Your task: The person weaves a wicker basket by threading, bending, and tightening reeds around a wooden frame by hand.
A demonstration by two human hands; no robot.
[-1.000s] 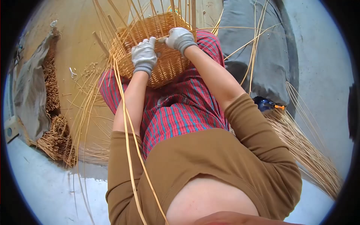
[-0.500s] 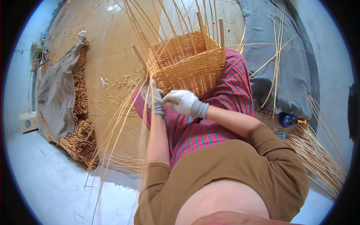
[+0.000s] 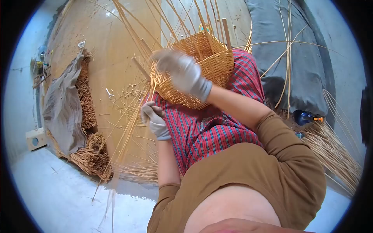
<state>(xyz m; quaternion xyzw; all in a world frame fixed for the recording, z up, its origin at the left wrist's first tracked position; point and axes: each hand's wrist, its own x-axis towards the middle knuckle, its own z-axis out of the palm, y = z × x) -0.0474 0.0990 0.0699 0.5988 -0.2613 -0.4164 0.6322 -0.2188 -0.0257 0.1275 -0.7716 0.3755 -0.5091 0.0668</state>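
Note:
A half-woven wicker basket [image 3: 217, 68] rests tilted on my lap, long upright canes rising from its far and left sides. In a white-and-grey glove, my left hand [image 3: 154, 119] is closed on a bunch of wicker strands [image 3: 134, 122] just below the basket's near left corner. The strands run from that corner down toward the floor. My right hand [image 3: 180, 73], also gloved, is raised in front of the basket's left part and hides some of its wall. Motion smears its fingers, so their grip does not show. Flat wooden stakes [image 3: 141, 68] stick out at the basket's left corner.
Bundles of cut canes [image 3: 87, 93] lie at the left, partly under a grey cloth [image 3: 62, 105]. Offcuts [image 3: 130, 95] litter the wooden board. At right are a dark cloth [image 3: 272, 42] with loose canes, a blue bottle [image 3: 303, 117] and a cane pile [image 3: 330, 151].
My right hand has risen from beside my left hand to the basket's front wall. My left hand has moved down, away from the basket corner. The view has shifted slightly.

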